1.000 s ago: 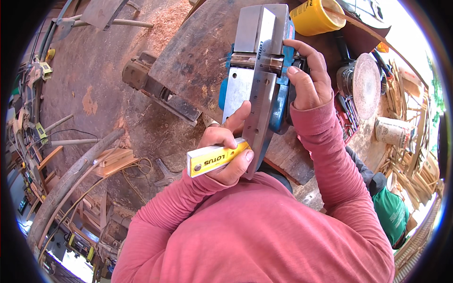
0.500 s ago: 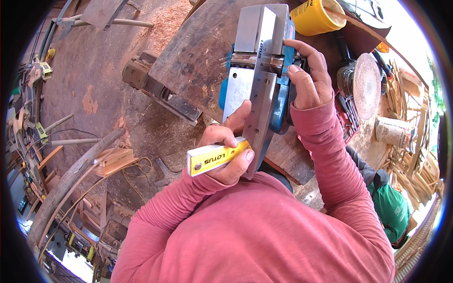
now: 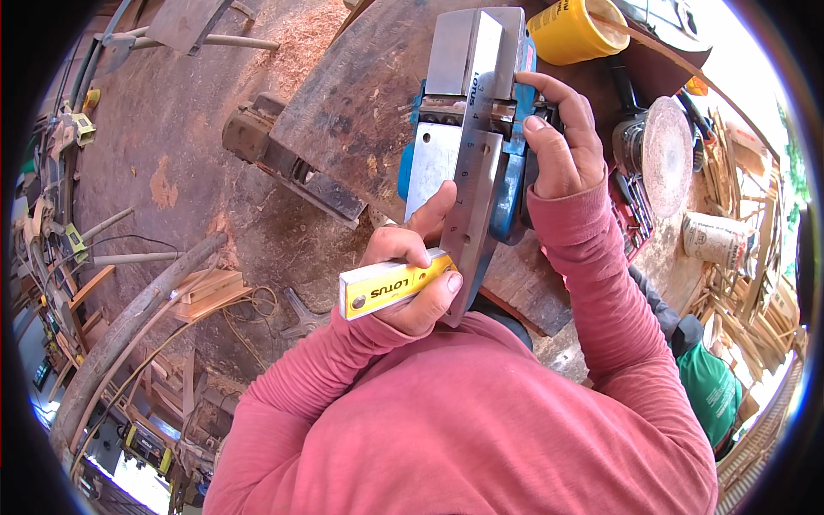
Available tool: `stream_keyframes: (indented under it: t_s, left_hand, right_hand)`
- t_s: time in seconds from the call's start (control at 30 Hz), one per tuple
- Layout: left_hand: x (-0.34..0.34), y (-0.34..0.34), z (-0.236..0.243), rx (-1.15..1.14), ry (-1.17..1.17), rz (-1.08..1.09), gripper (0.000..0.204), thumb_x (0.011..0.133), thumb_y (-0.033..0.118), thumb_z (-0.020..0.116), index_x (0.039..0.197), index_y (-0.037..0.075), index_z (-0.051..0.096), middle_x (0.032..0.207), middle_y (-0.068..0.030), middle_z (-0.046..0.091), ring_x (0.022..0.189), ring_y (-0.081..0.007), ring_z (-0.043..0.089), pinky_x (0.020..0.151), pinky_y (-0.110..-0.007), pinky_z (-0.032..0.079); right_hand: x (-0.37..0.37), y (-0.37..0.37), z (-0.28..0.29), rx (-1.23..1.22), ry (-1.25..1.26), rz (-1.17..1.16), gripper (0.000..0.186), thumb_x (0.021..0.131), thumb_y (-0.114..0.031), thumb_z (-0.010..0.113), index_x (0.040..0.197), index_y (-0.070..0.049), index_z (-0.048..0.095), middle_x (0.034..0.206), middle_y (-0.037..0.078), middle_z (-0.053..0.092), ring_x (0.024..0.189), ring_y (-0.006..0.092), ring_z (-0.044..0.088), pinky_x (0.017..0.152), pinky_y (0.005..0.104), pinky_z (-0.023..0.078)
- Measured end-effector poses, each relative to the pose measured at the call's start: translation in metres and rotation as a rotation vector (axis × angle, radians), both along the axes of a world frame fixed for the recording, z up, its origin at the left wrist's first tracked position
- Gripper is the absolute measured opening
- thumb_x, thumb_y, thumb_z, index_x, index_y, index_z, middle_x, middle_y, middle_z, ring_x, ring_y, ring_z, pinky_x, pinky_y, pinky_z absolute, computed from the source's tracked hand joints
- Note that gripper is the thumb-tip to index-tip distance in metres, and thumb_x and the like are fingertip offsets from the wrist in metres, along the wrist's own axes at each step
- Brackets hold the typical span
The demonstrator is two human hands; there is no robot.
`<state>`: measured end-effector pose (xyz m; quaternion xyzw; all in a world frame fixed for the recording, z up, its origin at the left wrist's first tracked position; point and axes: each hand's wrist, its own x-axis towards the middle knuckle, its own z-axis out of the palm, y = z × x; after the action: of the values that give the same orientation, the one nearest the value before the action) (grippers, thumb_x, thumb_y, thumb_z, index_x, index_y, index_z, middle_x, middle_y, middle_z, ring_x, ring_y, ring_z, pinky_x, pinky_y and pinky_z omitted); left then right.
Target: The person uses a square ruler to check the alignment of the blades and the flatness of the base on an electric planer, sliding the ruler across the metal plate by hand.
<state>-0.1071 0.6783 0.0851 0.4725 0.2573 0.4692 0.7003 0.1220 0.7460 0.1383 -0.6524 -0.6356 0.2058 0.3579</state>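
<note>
An upturned blue electric planer (image 3: 428,167) shows its steel sole and cutter slot. A square's long steel ruler blade (image 3: 466,197) lies lengthwise along that sole. My left hand (image 3: 403,283) grips the square's yellow handle (image 3: 386,285), thumb over it and index finger raised along the planer's near end beside the blade. My right hand (image 3: 562,142) grips the planer's right side with bent fingertips at the blue housing near the cutter slot; some of its fingers are hidden.
A worn board (image 3: 335,112) lies under the planer. A yellow bucket (image 3: 565,32), round disc (image 3: 666,156), red tool case (image 3: 632,219) and white pail (image 3: 712,239) are at right. A rusty metal tool (image 3: 253,137), curved pole (image 3: 142,322), cords, wood offcuts and green cloth (image 3: 711,386) surround the workspace.
</note>
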Motion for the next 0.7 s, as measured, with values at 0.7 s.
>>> stream_keyframes:
  t_s: [0.7]
  left_hand:
    - [-0.001,0.001,-0.002,0.016,0.023,-0.003,0.045,0.093,-0.009,0.065,0.113,0.017,0.035,0.171,-0.0318,0.035,0.148,-0.0350,0.054,0.116,-0.042,0.048]
  right_hand:
    - [0.003,-0.001,-0.011,0.079,0.004,0.020,0.037,0.095,-0.008,0.062,0.131,-0.003,0.070,0.116,0.015,0.063,0.103,0.0259,0.059,0.092,0.0365,0.054]
